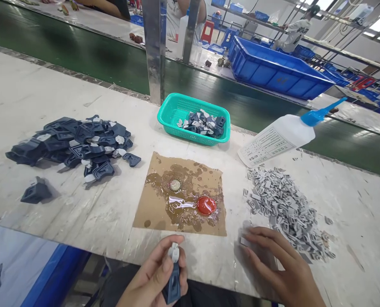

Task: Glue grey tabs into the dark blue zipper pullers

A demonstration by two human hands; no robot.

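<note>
My left hand is closed around a dark blue plastic part with a white tip, held upright at the near table edge. Flat on the table, my right hand has its fingers spread, the fingertips touching a small grey piece at the near edge of a heap of small grey pieces. Ahead lies a brown cardboard sheet wet with glue, bearing a red cap and a pale cap.
A pile of dark blue parts lies at the left, one stray part nearer. A teal basket holds finished parts. A white glue bottle with blue nozzle lies at the right. Behind run a green conveyor, a metal post and blue crates.
</note>
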